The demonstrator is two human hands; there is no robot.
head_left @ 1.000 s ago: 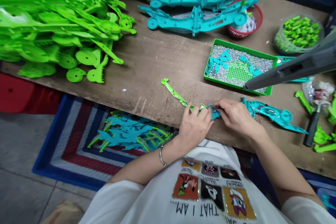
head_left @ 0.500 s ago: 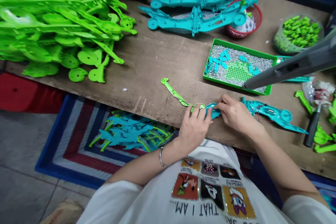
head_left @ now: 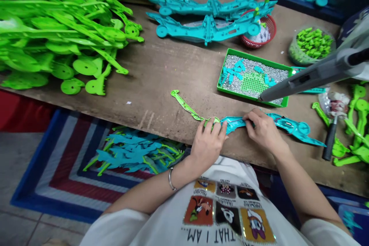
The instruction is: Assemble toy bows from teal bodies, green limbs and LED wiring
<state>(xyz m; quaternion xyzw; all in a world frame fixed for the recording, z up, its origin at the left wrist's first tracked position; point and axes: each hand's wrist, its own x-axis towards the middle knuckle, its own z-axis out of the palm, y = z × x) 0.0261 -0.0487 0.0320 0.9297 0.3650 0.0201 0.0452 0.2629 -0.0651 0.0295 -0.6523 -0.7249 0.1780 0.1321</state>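
Far left of both hands, a heap of green parts (head_left: pixel 57 34) covers the tabletop (head_left: pixel 173 69); below the table edge, a striped bin (head_left: pixel 57 169) holds finished teal-and-green pieces.

Left hand (head_left: pixel 206 144): palm down, fingers spread flat on the round end of the green arm (head_left: pixel 187 107), pressing it to the tabletop. The grip is a press, not a pinch; fingers apart, closed around nothing. The green arm's long axis runs from under those fingertips up and to the left, away from the body.

Joint: the green arm's round end meets the near tip of the teal body (head_left: pixel 288 127) directly between the two hands, just ahead of the left fingertips and just left of the right ones. The left hand is the nearer to the joint.

Right hand (head_left: pixel 263 130): fingers curled down on the teal body, thumb and fingertips resting along it; whether they clamp it or merely steady it cannot be told. The teal body's long axis runs from the joint out to the right, passing under this hand and ending well beyond it.

Beyond the right hand: a green tray (head_left: pixel 284 102) of screws, with the tip of a grey driver (head_left: pixel 305 78) hanging over its near edge. Farther back, stacked teal frames (head_left: pixel 207 19), a red basket (head_left: pixel 266 40) and a tub of green pegs (head_left: pixel 313 42). Far right, a hammer (head_left: pixel 330 138) among loose green pieces.
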